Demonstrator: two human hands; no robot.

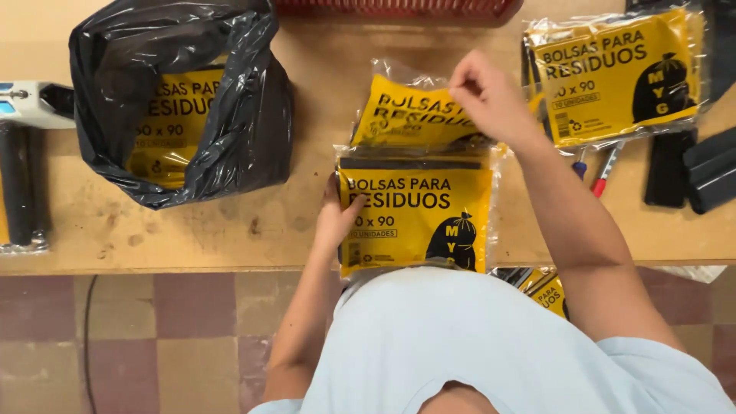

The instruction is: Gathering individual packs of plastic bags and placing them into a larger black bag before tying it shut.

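A yellow packet with black print, sealed in clear plastic [418, 218], lies at the near edge of the wooden table [230, 230]. My left hand [340, 217] grips its left edge, thumb on top. A second yellow packet [402, 116] sits just behind it, partly covered by the first and tilted. My right hand [489, 96] rests on that packet's upper right corner, fingers pinched on its clear wrapper. My pale shirt fills the bottom of the view.
An open black rubbish bag [245, 115] holding yellow packets stands at the left. A stack of yellow packets [617, 73] lies at the back right beside pens [606, 169] and folded black items [694, 172]. A red basket [399, 8] sits at the back, a grey tool [31, 103] at far left.
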